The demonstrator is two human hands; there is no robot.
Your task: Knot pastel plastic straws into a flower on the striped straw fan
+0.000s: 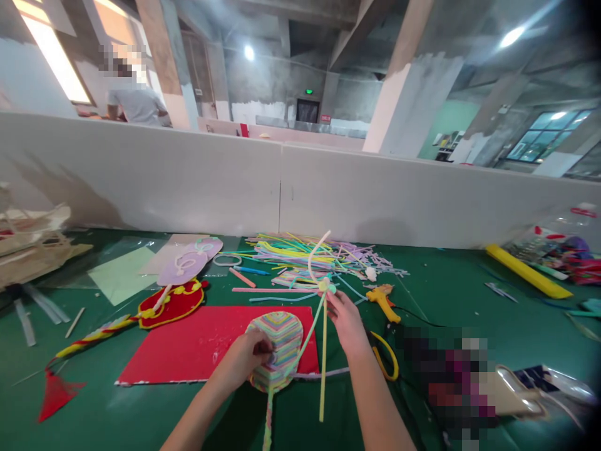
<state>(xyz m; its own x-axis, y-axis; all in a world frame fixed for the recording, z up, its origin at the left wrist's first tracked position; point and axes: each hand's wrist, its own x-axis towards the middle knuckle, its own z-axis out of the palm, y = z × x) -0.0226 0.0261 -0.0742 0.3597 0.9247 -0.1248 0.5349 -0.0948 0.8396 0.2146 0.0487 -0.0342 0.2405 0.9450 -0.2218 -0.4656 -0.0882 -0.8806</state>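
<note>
My left hand is over a round fan striped in pastel colours, with a braided handle. Its fingertips are pinched at the fan's face; what they hold, if anything, is hidden. My right hand grips a small flower-like piece made of pale strips, just beyond the fan. Long fuzzy strips trail from around it, among them a yellow strip hanging down and a pale one curving upward. A red board lies partly under the fan.
Behind the hands lies a pile of coloured strips. A yellow glue gun and yellow-handled scissors are on the right. To the left lies a red fan with a tassel. A low partition borders the green table; a person is beyond.
</note>
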